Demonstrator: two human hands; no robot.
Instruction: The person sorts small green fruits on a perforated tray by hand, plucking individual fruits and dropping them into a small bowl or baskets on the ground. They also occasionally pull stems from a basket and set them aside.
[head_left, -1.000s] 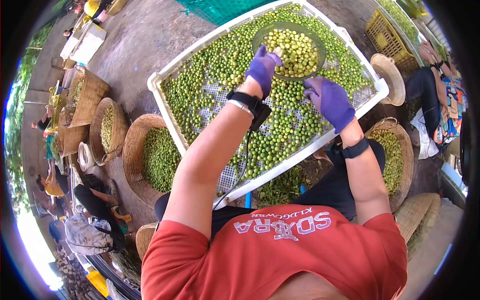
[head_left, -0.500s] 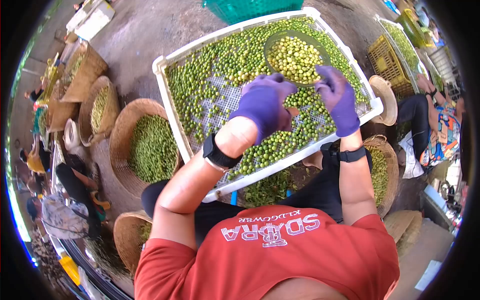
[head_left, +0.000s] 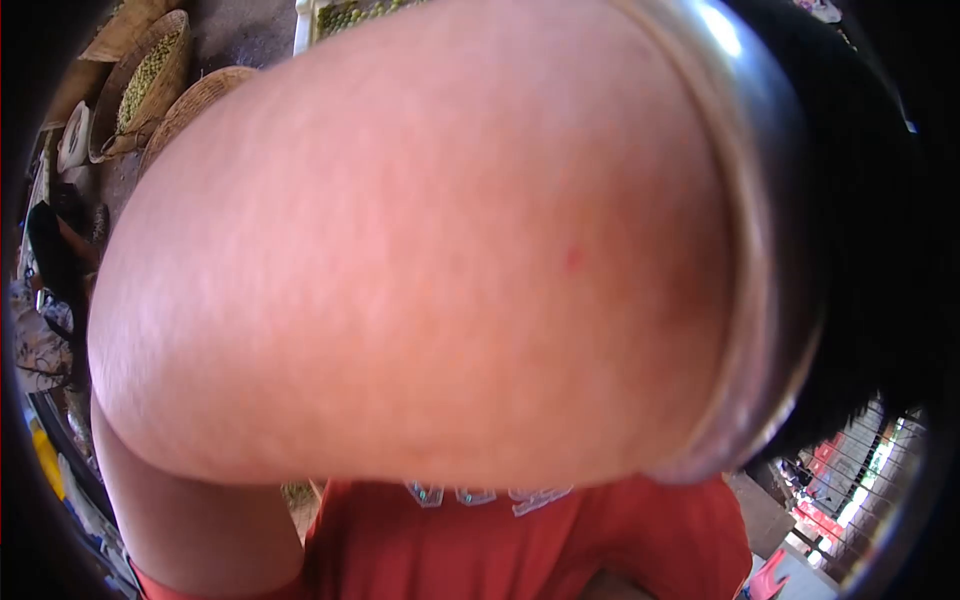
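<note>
My bent left forearm [head_left: 400, 250] is raised right before the camera and fills most of the view. Around its wrist end runs a shiny bracelet [head_left: 765, 220], and a large dark shape beyond it blocks the right side. Neither my left hand nor my right hand shows, so what they hold or touch is hidden. Past the top of the forearm, a corner of the white tray [head_left: 303, 32] peeks out with small round green fruits [head_left: 362, 13] in it.
Woven baskets stand at upper left, one holding green fruit [head_left: 142, 92], another basket [head_left: 200, 98] partly behind my arm. My red shirt [head_left: 440, 550] is below. A metal grille [head_left: 880, 480] and a pink object [head_left: 768, 577] are at lower right.
My left arm has risen from over the tray to right in front of the camera. It now covers the fruit, the bowl and the place where both purple-gloved hands were.
</note>
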